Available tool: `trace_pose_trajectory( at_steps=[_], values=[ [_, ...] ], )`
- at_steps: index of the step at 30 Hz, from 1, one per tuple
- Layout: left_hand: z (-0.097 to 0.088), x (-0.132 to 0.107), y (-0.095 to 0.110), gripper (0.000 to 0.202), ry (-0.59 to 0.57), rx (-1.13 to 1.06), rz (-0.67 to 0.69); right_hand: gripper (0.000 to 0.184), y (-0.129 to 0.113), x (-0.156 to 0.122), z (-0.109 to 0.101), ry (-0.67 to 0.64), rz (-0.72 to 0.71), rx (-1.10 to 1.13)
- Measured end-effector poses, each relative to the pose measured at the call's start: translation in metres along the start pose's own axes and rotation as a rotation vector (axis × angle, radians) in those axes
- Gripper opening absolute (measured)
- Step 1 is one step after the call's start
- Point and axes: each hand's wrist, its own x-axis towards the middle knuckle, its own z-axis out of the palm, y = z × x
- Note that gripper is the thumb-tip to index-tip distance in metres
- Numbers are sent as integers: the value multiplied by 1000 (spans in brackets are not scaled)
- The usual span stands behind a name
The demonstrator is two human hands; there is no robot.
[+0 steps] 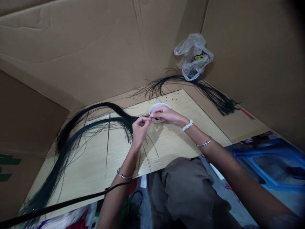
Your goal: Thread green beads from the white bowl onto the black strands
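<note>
lap: grey-brown trousers (188, 187) sit nearest, under the near edge of the board; a black cable (71, 200) crosses low at the left
thin tuft: a few dark strands (150, 118) drawn short between both hands, just above the white dish; at the left it runs into the long dark bundle
left hand: (139, 127) fingertips clenched on the thin tuft where it leaves the bundle; loose hairs hang below it
right hand: (166, 115) thumb and forefinger pinched on the tuft's free end, over the dish rim
doing it well: by my judgement, hold the pinches close together and the tuft taut; let stray hairs fall clear before pulling, so none drag from the bundle
long dark bundle: (71, 130) sweeps left across the board and off its near corner
white dish: (156, 106) partly hidden behind the right hand; contents not visible
board: (186, 136) pale wood
further out: second bundle (212, 92), plastic bag (193, 57), blue stool (262, 159), cardboard walls (71, 47)
</note>
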Motion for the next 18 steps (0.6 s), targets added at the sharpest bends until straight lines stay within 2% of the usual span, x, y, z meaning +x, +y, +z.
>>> trace_pose_trajectory(
  at_steps=[3,10,18],
  values=[
    [0,0,-1,19,28,-14,-46,30,0,0,-2,38,-9,-39],
    [-1,3,-4,29,12,7,-59,35,-2,-3,-2,-27,-65,-63],
    [-3,6,-15,16,-13,-49,-45,30,-2,-1,-6,32,-87,-122]
  ],
)
